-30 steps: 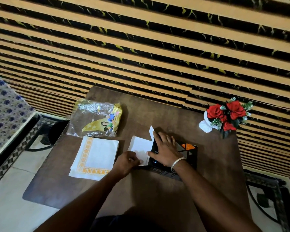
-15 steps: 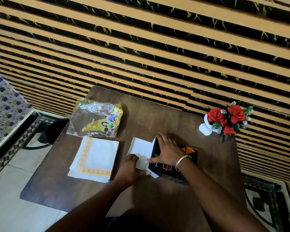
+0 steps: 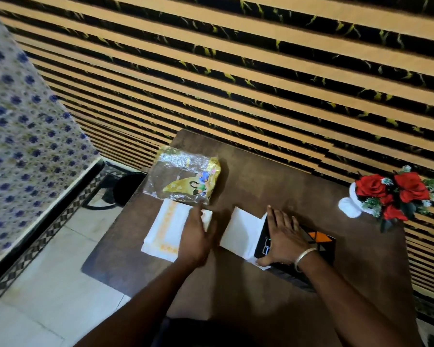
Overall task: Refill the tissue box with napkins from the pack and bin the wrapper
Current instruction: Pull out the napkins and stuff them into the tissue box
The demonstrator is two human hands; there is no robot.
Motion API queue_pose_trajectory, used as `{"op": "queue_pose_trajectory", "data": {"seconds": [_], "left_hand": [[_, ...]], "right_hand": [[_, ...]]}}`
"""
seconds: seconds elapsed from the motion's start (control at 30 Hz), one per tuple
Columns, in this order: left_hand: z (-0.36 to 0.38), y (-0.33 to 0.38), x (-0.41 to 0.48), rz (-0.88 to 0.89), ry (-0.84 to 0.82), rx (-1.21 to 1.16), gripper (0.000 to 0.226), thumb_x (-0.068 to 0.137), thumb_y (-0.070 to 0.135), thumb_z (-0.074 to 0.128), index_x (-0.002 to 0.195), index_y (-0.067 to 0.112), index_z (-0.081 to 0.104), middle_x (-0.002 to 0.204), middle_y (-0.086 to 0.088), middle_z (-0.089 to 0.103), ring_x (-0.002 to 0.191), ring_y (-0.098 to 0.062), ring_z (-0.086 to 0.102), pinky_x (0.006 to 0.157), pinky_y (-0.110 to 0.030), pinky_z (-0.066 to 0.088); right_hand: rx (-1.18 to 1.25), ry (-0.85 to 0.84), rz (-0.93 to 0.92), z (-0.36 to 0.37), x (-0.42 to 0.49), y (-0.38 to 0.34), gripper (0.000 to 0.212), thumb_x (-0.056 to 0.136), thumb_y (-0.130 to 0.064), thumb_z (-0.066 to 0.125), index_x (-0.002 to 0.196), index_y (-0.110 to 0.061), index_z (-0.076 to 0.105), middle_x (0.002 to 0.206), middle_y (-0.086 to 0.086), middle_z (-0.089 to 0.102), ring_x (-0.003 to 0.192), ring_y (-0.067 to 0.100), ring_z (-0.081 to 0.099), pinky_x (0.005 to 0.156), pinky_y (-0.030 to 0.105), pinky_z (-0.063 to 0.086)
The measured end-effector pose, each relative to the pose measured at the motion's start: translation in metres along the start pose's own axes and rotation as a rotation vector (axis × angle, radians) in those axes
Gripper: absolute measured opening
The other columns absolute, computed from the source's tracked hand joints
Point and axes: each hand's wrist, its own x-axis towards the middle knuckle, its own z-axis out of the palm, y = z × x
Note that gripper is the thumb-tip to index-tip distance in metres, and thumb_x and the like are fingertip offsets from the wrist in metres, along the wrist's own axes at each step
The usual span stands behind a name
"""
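A black tissue box with orange triangles lies on the brown table. My right hand rests flat on its top, fingers spread. White napkins stick out of the box's left end. My left hand hovers open over the right edge of a stack of white napkins with a yellow border, holding nothing. The clear and yellow wrapper lies flat just behind that stack.
A white vase with red roses stands at the table's back right. A striped wall runs right behind the table. A dark round bin sits on the floor left of the table, beside a blue-dotted cloth.
My left hand has left the napkins at the box's end and moved left over the bordered stack. My right hand stays on the box. The camera has tilted.
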Motion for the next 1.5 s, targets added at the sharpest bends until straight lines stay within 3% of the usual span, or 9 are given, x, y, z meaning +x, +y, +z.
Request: {"op": "queue_pose_trajectory", "data": {"seconds": [0.1, 0.27, 0.57, 0.63, 0.7, 0.83, 0.97, 1.1, 1.5], "left_hand": [[-0.042, -0.037, 0.026, -0.206, 0.139, 0.167, 0.088, 0.081, 0.037, 0.073, 0.149, 0.011, 0.024, 0.144, -0.02, 0.039, 0.13, -0.041, 0.043, 0.107, -0.049, 0.039], [-0.073, -0.076, 0.045, -0.52, -0.166, 0.331, 0.106, 0.073, 0.052, 0.077, 0.152, 0.01, 0.021, 0.154, -0.021, 0.031, 0.141, -0.042, 0.027, 0.114, -0.049, 0.028], [-0.071, -0.066, 0.061, -0.647, -0.247, 0.332, 0.093, 0.07, 0.028, 0.087, 0.144, 0.006, 0.036, 0.148, -0.019, 0.038, 0.135, -0.036, 0.035, 0.106, -0.043, 0.037], [-0.071, -0.062, 0.066, -0.674, -0.252, 0.279, 0.087, 0.067, 0.017, 0.088, 0.138, 0.001, 0.041, 0.14, -0.019, 0.045, 0.121, -0.032, 0.044, 0.086, -0.041, 0.05], [-0.072, -0.061, 0.07, -0.685, -0.291, 0.209, 0.076, 0.063, 0.006, 0.088, 0.129, -0.004, 0.05, 0.127, -0.017, 0.053, 0.103, -0.026, 0.047, 0.067, -0.033, 0.047], [-0.082, -0.065, 0.074, -0.642, -0.323, 0.141, 0.072, 0.052, 0.005, 0.092, 0.116, -0.004, 0.06, 0.12, -0.017, 0.059, 0.103, -0.029, 0.052, 0.08, -0.033, 0.046], [-0.089, -0.06, 0.073, -0.624, -0.423, 0.059, 0.056, 0.067, 0.009, 0.086, 0.117, 0.005, 0.061, 0.116, -0.012, 0.062, 0.099, -0.025, 0.055, 0.089, -0.035, 0.046], [-0.098, -0.063, 0.071, -0.766, -0.548, -0.145, 0.05, 0.078, 0.011, 0.078, 0.123, 0.004, 0.059, 0.115, -0.015, 0.071, 0.099, -0.032, 0.07, 0.097, -0.049, 0.053], [-0.112, -0.078, 0.065, -0.766, -0.748, -0.309, 0.055, 0.074, 0.003, 0.082, 0.121, 0.019, 0.059, 0.117, -0.015, 0.072, 0.105, -0.039, 0.07, 0.091, -0.061, 0.053]], "right_hand": [[-0.004, -0.008, -0.001, 0.0, 0.001, -0.001, 0.153, 0.045, -0.08, 0.068, 0.152, -0.015, -0.019, 0.164, 0.009, -0.003, 0.152, 0.033, 0.001, 0.122, 0.055, 0.003], [-0.005, -0.012, 0.009, -0.007, 0.0, -0.005, 0.151, 0.049, -0.078, 0.071, 0.152, -0.014, -0.019, 0.164, 0.01, -0.003, 0.151, 0.034, 0.001, 0.122, 0.054, 0.003], [0.018, 0.005, -0.001, -0.004, -0.005, -0.006, 0.153, 0.044, -0.078, 0.071, 0.152, -0.016, -0.018, 0.163, 0.009, -0.001, 0.151, 0.035, 0.001, 0.121, 0.055, 0.001], [0.024, -0.004, 0.0, -0.004, -0.005, -0.007, 0.153, 0.045, -0.077, 0.072, 0.152, -0.016, -0.018, 0.164, 0.009, -0.003, 0.151, 0.035, -0.001, 0.121, 0.055, 0.0], [0.025, -0.007, 0.002, -0.005, -0.006, -0.008, 0.153, 0.046, -0.077, 0.073, 0.153, -0.016, -0.018, 0.164, 0.009, -0.003, 0.151, 0.035, -0.001, 0.121, 0.055, 0.0], [0.009, -0.004, -0.004, -0.005, -0.007, -0.008, 0.151, 0.049, -0.077, 0.072, 0.153, -0.015, -0.018, 0.164, 0.011, -0.003, 0.151, 0.035, -0.001, 0.121, 0.055, 0.0], [-0.007, 0.003, -0.01, -0.004, -0.005, -0.007, 0.15, 0.049, -0.078, 0.07, 0.153, -0.015, -0.016, 0.164, 0.01, -0.002, 0.151, 0.035, 0.0, 0.121, 0.055, 0.001], [-0.015, -0.005, -0.011, -0.003, -0.004, -0.007, 0.149, 0.049, -0.078, 0.07, 0.153, -0.015, -0.017, 0.164, 0.01, -0.003, 0.151, 0.035, -0.001, 0.121, 0.056, 0.001], [-0.027, -0.02, -0.01, -0.003, -0.005, -0.008, 0.151, 0.047, -0.081, 0.069, 0.153, -0.014, -0.016, 0.164, 0.012, -0.001, 0.151, 0.036, 0.0, 0.121, 0.056, 0.003]]}}
